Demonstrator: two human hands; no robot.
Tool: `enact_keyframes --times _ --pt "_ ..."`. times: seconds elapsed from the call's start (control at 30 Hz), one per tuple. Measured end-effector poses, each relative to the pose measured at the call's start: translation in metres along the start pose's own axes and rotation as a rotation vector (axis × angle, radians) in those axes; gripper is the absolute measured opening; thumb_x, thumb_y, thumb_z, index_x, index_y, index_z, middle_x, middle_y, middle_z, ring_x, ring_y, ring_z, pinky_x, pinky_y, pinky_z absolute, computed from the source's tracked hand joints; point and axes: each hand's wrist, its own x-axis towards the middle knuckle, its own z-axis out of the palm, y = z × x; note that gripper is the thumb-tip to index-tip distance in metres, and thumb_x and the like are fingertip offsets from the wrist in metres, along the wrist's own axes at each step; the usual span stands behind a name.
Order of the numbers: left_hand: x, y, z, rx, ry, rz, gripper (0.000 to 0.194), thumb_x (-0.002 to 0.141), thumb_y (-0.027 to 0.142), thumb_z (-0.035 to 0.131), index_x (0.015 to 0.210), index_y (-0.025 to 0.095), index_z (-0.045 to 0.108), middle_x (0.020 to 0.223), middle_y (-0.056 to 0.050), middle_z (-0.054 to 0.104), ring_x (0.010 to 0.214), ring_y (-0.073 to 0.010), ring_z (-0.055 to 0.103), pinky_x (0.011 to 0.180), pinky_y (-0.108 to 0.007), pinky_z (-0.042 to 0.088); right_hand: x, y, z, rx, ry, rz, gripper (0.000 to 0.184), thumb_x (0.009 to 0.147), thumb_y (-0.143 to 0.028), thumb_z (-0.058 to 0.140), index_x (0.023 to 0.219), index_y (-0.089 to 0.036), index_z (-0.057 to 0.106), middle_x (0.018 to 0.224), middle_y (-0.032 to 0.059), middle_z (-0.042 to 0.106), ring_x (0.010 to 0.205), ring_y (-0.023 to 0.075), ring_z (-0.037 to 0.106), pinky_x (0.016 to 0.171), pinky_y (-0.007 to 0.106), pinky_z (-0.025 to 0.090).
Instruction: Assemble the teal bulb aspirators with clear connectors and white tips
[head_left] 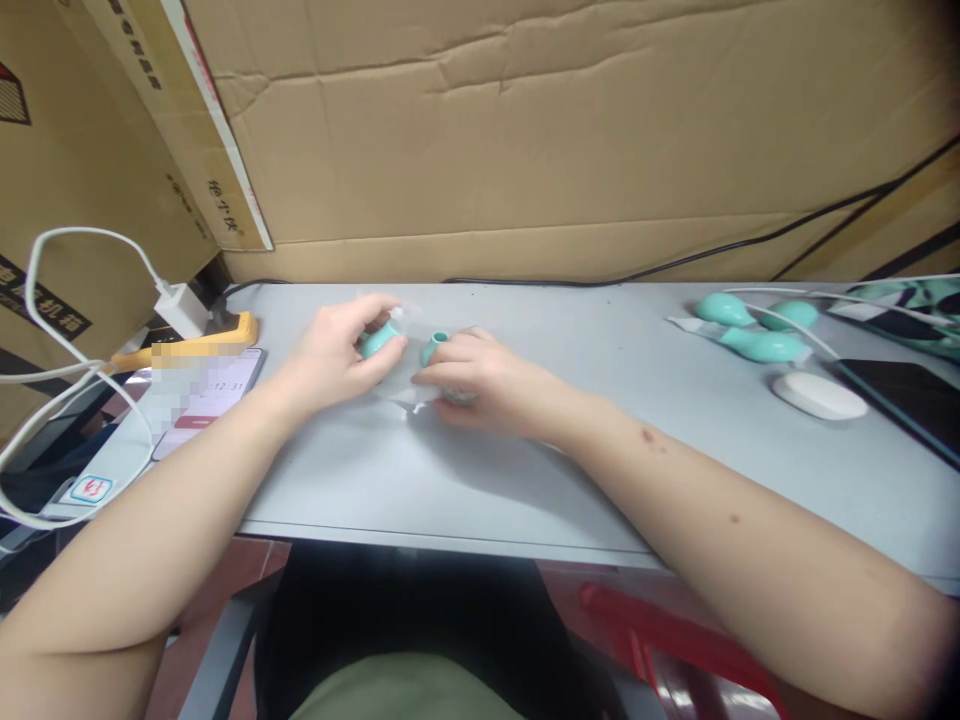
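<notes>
My left hand [330, 350] is closed around a smooth teal rounded piece [380, 341], with thumb and fingers on its sides. Some clear plastic wrap [409, 318] shows by its fingertips. Close by on the right, my right hand [499, 385] grips a teal piece with a round open end [434, 346], which faces up. Its lower part is hidden behind the fingers. Crumpled clear plastic [401, 388] lies between and under both hands, just above the grey desk [360, 480]. The two teal pieces are apart.
Several teal pieces [724, 309], some in clear wrap, lie at the right beside a white rounded object [819, 396] and a dark flat device [911, 400]. At the left are a phone [214, 395], a yellow power strip [187, 345] and white cables [34, 265]. Cardboard [525, 150] stands behind.
</notes>
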Motion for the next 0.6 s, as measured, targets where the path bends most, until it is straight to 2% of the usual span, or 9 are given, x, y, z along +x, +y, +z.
enact_keyframes --times 0.1,0.23,0.43,0.6 --pt "0.0002 0.0009 0.0004 -0.007 -0.006 -0.002 0.033 0.094 0.034 0.068 0.122 0.018 0.076 0.094 -0.004 0.078 0.072 -0.0138 0.067 0.067 -0.027 0.055 -0.0008 0.0010 0.0024 0.081 0.080 0.048 0.028 0.090 -0.008 0.062 0.113 -0.021 0.070 0.103 0.0070 0.072 0.089 0.0198 0.064 0.089 0.036 0.051" --pt "0.0001 0.0017 0.0011 -0.001 -0.007 0.000 0.032 0.092 0.034 0.069 0.119 0.017 0.076 0.095 -0.006 0.079 0.074 -0.0147 0.068 0.067 -0.027 0.055 -0.0013 -0.0007 0.0047 0.198 0.133 0.095 0.023 0.089 -0.006 0.063 0.105 -0.022 0.069 0.105 0.0062 0.066 0.080 0.0151 0.062 0.072 0.028 0.051" --pt "-0.0002 0.0019 0.0018 0.008 -0.010 -0.003 0.031 0.091 0.034 0.069 0.117 0.017 0.075 0.093 -0.006 0.079 0.073 -0.0148 0.068 0.067 -0.027 0.054 -0.0001 -0.0025 0.0045 0.257 0.138 0.074 0.017 0.095 -0.011 0.065 0.106 -0.021 0.072 0.104 0.0071 0.071 0.086 0.0168 0.066 0.077 0.030 0.053" --pt "-0.0004 0.0015 0.0017 0.011 -0.025 -0.005 0.032 0.092 0.034 0.069 0.119 0.017 0.075 0.095 -0.006 0.080 0.074 -0.0150 0.068 0.068 -0.027 0.055 0.0003 0.0038 0.0068 0.105 0.091 0.044 0.011 0.099 -0.017 0.067 0.106 -0.022 0.074 0.101 0.0065 0.077 0.089 0.0208 0.065 0.087 0.036 0.049"
